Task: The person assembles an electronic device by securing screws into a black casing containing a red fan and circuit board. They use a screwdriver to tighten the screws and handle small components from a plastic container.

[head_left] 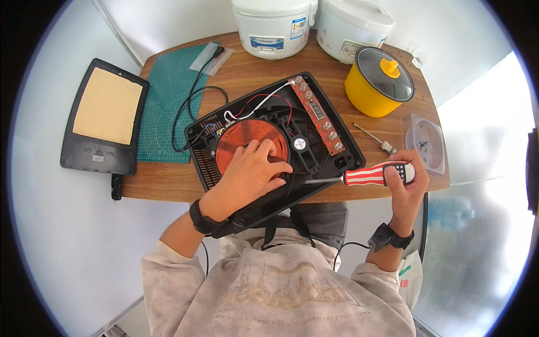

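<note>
The opened base of an induction cooker (281,205), a black plastic shell with its insides bare, lies tilted at the table's front edge. My left hand (250,168) rests over its round copper coil (230,139), fingers curled; thumb and forefinger come close together at the coil's right side, and what they pinch, if anything, is hidden. A thin dark wire (290,185) shows beside the thumb. My right hand (407,180) is wrapped round the red, white and blue handle of a screwdriver (365,176). Its shaft points left over the shell's front right corner.
A black panel (98,154) with a yellowish sheet lies left of a green cutting mat (168,137). A black power cord (175,126) crosses the mat. Behind stand two white rice cookers (272,28) and a yellow pot (373,92). A smaller screwdriver (368,132) and clear box (432,132) lie right.
</note>
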`<action>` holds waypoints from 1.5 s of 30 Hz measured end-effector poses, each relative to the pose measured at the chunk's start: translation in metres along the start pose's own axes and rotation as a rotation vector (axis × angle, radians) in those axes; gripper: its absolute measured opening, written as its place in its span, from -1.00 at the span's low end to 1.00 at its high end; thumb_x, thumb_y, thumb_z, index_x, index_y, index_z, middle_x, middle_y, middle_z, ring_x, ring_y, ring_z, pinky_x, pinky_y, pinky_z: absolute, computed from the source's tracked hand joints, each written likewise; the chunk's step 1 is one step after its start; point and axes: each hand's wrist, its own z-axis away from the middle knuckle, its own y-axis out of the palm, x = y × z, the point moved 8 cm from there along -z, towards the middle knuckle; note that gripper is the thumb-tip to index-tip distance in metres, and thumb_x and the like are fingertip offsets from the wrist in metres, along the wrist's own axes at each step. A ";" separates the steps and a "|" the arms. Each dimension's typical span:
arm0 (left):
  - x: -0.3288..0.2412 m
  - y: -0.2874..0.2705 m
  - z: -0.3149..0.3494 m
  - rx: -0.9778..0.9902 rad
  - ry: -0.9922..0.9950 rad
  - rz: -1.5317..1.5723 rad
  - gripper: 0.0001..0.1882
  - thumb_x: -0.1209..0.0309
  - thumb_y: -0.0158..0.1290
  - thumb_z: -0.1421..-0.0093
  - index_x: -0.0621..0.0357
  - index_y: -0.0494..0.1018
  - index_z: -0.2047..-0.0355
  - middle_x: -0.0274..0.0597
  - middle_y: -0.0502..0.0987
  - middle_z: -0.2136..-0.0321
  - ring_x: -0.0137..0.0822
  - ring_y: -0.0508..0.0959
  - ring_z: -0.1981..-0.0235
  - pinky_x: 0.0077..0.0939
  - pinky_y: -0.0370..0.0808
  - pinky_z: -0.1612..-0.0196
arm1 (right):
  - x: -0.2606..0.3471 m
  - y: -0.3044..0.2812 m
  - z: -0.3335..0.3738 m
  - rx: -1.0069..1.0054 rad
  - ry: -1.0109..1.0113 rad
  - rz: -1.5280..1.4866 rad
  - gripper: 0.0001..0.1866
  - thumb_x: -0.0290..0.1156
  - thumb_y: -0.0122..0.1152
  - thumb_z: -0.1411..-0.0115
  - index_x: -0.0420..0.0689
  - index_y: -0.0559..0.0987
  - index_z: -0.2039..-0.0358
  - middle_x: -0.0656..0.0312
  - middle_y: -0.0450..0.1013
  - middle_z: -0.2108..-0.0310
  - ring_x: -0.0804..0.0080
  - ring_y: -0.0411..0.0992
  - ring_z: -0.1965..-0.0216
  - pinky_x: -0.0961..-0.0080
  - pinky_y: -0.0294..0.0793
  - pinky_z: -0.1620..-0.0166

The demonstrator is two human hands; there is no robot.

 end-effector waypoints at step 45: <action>0.097 -0.052 0.059 -0.133 -0.306 -0.079 -0.90 0.50 0.13 -0.25 0.31 0.52 0.31 0.05 0.56 0.34 0.12 0.59 0.29 -0.12 0.52 0.25 | -0.011 -0.008 0.009 -0.042 0.053 -0.040 -0.76 -0.43 0.38 -0.10 -0.21 0.53 0.27 0.33 0.47 0.38 0.66 0.36 0.35 0.66 0.37 0.25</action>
